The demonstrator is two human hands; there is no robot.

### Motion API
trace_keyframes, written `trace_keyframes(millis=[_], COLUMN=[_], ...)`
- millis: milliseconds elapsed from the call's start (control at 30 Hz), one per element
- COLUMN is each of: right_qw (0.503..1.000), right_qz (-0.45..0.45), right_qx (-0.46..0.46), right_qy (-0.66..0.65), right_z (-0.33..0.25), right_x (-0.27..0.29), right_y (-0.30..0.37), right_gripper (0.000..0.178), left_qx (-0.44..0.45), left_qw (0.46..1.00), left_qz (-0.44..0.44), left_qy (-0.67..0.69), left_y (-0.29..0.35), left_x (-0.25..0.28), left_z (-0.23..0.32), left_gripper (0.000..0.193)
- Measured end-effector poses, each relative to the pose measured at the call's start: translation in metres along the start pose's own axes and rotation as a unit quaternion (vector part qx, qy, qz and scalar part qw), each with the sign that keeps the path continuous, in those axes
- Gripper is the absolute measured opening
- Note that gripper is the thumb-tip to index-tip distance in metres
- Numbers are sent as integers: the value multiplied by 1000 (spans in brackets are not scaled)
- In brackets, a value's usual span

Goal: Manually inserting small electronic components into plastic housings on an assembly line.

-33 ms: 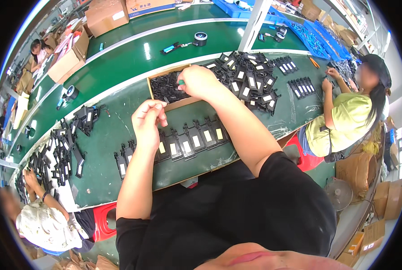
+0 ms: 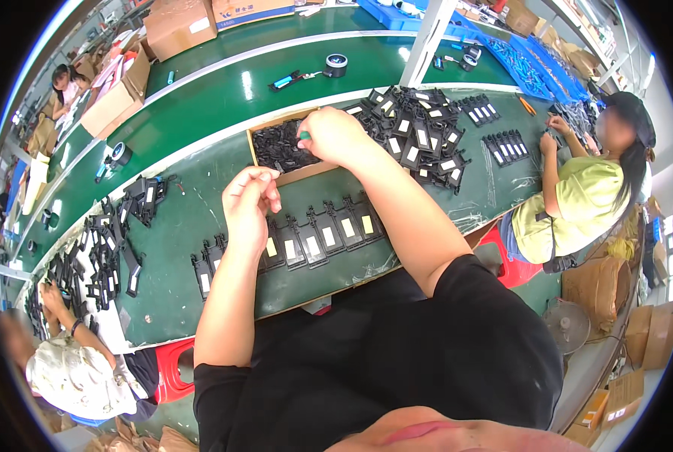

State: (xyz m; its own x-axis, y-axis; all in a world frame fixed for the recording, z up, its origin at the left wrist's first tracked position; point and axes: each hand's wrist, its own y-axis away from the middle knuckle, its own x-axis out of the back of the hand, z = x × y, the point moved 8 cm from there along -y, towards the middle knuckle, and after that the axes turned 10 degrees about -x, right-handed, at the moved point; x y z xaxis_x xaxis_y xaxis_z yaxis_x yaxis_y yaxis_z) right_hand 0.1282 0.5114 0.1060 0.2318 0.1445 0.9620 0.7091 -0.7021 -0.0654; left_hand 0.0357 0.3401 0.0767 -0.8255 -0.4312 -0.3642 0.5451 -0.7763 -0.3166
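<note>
My right hand (image 2: pixel 335 135) is over a shallow open cardboard box (image 2: pixel 306 174) of small black parts (image 2: pixel 276 145). Its closed fingers hold a small green thing (image 2: pixel 304 135), mostly hidden in the grip. By the box's near left corner, my left hand (image 2: pixel 247 197) has its thumb and fingertips pinched together; whatever is between them is too small to make out. A row of flat black plastic holders (image 2: pixel 311 242) with white or yellowish labels lies below the box, partly behind my left forearm.
A heap of black holders (image 2: pixel 419 132) lies right of the box, another loose pile (image 2: pixel 110 248) to the left. Co-workers sit at both sides, one in a yellow-green shirt (image 2: pixel 585 188). A white post (image 2: pixel 428 45) stands behind. Orange-handled pliers (image 2: pixel 528 105) lie at the right.
</note>
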Motion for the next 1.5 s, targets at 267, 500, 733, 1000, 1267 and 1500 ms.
trace_keyframes(millis=[267, 500, 733, 1000, 1267, 1500], right_qw=[988, 924, 958, 965, 967, 968], right_qz=[105, 24, -33, -58, -58, -45], right_qx=[70, 264, 267, 250, 244, 244], right_qy=[-86, -274, -103, -54, -53, -46], right_z=[-8, -59, -85, -87, -84, -81], right_x=[24, 50, 25, 27, 25, 22], right_y=[4, 42, 70, 80, 80, 74], right_gripper=[21, 22, 25, 23, 18, 16], left_qx=[206, 257, 295, 297, 297, 297], left_qw=[958, 908, 892, 863, 828, 865], left_qz=[-44, -11, 92, -14, -53, -21], left_qy=[194, 332, 330, 408, 473, 405], left_y=[6, 13, 19, 22, 24, 20], left_x=[-16, -32, -37, -29, -30, -24], left_z=[-37, -33, -24, -44, -52, -51], left_gripper=[26, 54, 28, 38, 38, 39])
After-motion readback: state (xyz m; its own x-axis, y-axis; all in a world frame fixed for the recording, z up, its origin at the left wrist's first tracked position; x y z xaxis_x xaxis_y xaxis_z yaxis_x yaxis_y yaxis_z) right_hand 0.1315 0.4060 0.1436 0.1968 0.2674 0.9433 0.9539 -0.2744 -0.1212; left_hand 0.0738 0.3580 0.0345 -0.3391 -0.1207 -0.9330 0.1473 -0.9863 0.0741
